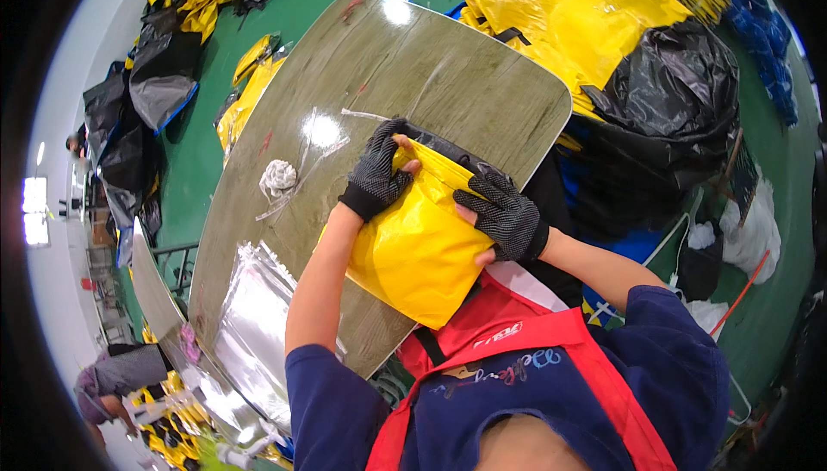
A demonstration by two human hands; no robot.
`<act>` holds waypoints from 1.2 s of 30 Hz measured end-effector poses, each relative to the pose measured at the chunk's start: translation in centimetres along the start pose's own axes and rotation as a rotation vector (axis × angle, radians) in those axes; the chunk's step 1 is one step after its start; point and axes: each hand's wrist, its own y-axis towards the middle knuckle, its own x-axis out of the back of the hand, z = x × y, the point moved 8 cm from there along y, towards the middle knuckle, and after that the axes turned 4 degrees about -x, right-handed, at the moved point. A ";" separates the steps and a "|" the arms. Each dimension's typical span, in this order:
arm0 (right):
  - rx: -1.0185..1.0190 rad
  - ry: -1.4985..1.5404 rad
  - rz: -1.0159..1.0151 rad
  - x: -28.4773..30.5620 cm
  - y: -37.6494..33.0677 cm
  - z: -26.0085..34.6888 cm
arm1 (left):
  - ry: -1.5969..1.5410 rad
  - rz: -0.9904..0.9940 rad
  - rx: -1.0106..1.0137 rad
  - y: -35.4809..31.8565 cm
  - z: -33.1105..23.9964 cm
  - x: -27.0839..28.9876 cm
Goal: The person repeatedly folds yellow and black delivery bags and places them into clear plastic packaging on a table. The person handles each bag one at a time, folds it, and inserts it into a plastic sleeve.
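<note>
A folded piece of shiny yellow sheet material [413, 255], with a black part [457, 150] along its far edge, lies partly on the wood-patterned table [284, 118] and hangs over the near edge against my red apron. My left hand [379, 174], in a black dotted glove with bare fingertips, grips its far left corner. On the right side my right hand [502, 217], gloved the same way, has its fingers closed over the yellow piece. The underside of the piece and the fingers beneath it are hidden.
Left on the tabletop are a bunched white cord [278, 180] and a stack of clear plastic bags [254, 320]. Large yellow and black sheets [586, 31] are heaped beyond the table's right edge. Dark and yellow pieces [164, 57] lie along the left wall. A person [108, 385] is at lower left.
</note>
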 end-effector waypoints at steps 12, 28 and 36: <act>-0.647 0.116 -0.096 0.4 -1.6 -10.2 | -1.226 -0.462 0.809 -13.6 -1.7 -1.6; -1.057 1.017 0.052 -4.8 1.2 -14.4 | 0.337 -0.779 0.635 -20.8 12.7 14.6; -1.077 1.069 0.079 -4.9 1.1 -14.4 | 0.880 -0.064 1.348 -49.8 -0.9 16.2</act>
